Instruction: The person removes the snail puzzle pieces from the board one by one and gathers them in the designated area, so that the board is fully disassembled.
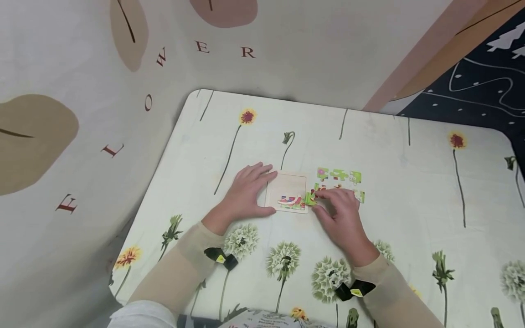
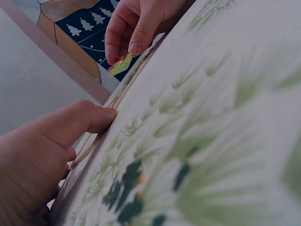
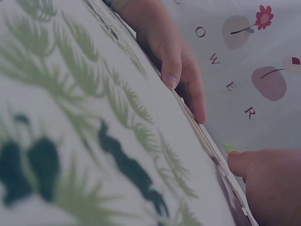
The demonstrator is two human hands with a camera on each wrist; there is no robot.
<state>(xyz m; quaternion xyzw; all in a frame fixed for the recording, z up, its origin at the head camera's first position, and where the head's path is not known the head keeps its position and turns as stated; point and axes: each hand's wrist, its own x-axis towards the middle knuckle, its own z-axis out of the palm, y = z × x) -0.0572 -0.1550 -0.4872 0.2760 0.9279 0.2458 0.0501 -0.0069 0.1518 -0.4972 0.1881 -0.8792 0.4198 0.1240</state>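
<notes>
A square wooden puzzle board [image 1: 287,183] lies on the table, with several colourful pieces [image 1: 292,201] along its lower part. My left hand [image 1: 245,191] rests at the board's left side, thumb at the near corner, fairly straight index finger at the far corner, other fingers spread beyond. Between thumb and fingers, my right hand [image 1: 340,214] pinches a green and red puzzle piece [image 1: 310,198] over the board's right edge. In the left wrist view the piece [image 2: 120,66] is raised above the board. The right wrist view shows only its green tip [image 3: 229,148].
Several loose puzzle pieces [image 1: 339,175] lie in rows right of the board, partly hidden by my right hand. A flower-print cloth [image 1: 410,191] covers the table. Behind it hangs a printed curtain [image 1: 311,54] with letters and leaf shapes.
</notes>
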